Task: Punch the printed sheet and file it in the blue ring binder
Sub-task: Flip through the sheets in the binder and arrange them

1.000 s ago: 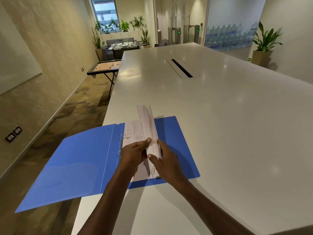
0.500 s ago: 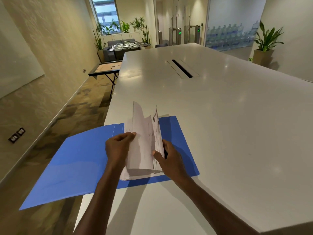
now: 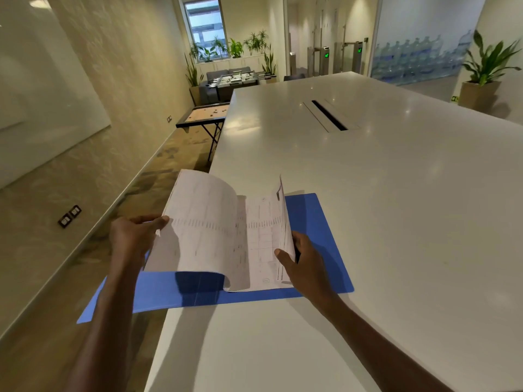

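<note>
- White glossy table [image 3: 396, 222] fills the right half; its near and right edges are cut off by the frame. Dark cable slot [image 3: 329, 116] at 12 o'clock from the hands.
- Blue ring binder [image 3: 311, 222] lies open on the table's left edge at 6–7 o'clock from the slot. Its left cover hangs past the table edge over the floor and is mostly hidden behind the left forearm and the lifted pages; rings not visible, covered by paper.
- Printed sheets [image 3: 226, 236] sit in the binder as a stack; left part lifted and curled over toward 9 o'clock, right part raised on edge at 3 o'clock. Print is blurred, unreadable; punch holes cannot be made out. Cannot tell which one is the task's sheet.
- Left hand [image 3: 133, 236] at 9 o'clock of the pages, thumb on top and fingers curled under, pinching the lifted pages' left edge; fingertips hidden behind paper. Forearm runs down to 7 o'clock, cut off by the bottom edge.
- Right hand [image 3: 305, 264] at 3 o'clock, thumb pressed on the page face, fingers behind the upright sheets, holding them; fingers mostly hidden. Forearm exits at 5 o'clock.
- Potted plant [image 3: 486, 69] at far 2 o'clock, partly cropped.
- Game table [image 3: 203, 117] at 11 o'clock, partly hidden behind the white table.
</note>
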`<state>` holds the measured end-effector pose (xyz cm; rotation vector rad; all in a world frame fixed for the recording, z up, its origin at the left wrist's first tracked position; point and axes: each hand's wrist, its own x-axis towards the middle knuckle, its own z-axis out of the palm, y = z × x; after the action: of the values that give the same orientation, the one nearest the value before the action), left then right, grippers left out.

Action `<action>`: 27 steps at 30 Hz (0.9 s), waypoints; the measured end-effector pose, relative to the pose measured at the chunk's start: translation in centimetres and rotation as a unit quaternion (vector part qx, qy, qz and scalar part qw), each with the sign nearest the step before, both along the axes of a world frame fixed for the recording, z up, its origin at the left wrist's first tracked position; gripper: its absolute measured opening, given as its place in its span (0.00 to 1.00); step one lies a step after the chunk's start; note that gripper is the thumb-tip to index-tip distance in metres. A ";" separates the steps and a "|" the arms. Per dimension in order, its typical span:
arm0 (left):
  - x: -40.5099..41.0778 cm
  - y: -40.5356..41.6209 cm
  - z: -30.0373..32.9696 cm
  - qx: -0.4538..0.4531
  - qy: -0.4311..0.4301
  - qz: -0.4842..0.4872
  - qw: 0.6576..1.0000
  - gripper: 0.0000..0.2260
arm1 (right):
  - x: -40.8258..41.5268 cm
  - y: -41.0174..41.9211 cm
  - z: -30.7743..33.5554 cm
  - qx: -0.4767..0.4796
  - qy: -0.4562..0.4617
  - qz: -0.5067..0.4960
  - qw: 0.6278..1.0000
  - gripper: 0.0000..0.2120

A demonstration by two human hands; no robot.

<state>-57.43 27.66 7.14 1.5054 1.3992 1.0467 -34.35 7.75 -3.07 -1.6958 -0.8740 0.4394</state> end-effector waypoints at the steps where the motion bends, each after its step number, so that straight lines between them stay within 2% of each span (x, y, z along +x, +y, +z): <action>1: -0.5 0.4 -0.4 0.007 0.013 0.010 1.000 0.12 | 0.0 0.0 0.0 0.002 0.000 0.000 1.000 0.20; 6: -1.7 1.5 -2.3 -0.004 0.102 0.068 0.992 0.09 | 0.0 -0.1 -0.1 0.003 -0.005 0.001 1.000 0.19; 10: -2.3 2.9 -4.1 -0.021 0.142 0.099 0.985 0.10 | -0.1 -0.1 -0.1 0.006 -0.003 0.001 1.000 0.19; 13: -2.0 2.8 -5.1 -0.022 0.194 0.116 0.974 0.16 | -0.1 -0.1 -0.2 0.003 -0.008 0.000 1.000 0.19; 15: -1.1 1.8 -5.2 0.008 0.226 0.107 0.968 0.22 | -0.1 -0.1 -0.3 0.001 -0.013 -0.001 1.000 0.19; 17: 0.6 0.3 -4.6 0.056 0.230 0.097 0.967 0.23 | -0.1 0.0 -0.3 0.000 -0.019 -0.003 1.000 0.19; 22: 6.1 -4.3 -2.9 0.125 0.146 -0.011 0.981 0.13 | -0.1 -0.1 -0.2 -0.003 -0.022 -0.005 1.000 0.19; 25: 9.7 -7.0 -2.9 0.102 0.106 -0.129 0.981 0.11 | -0.2 0.0 -0.1 -0.008 -0.020 -0.007 1.000 0.20; 27: 11.8 -8.5 -3.3 0.051 0.095 -0.197 0.975 0.13 | -0.3 -0.1 -0.2 -0.012 -0.023 -0.011 1.000 0.19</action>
<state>-45.67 19.15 3.80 1.9044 1.1169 0.7526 -34.66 7.69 -3.23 -1.7411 -0.8850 0.3990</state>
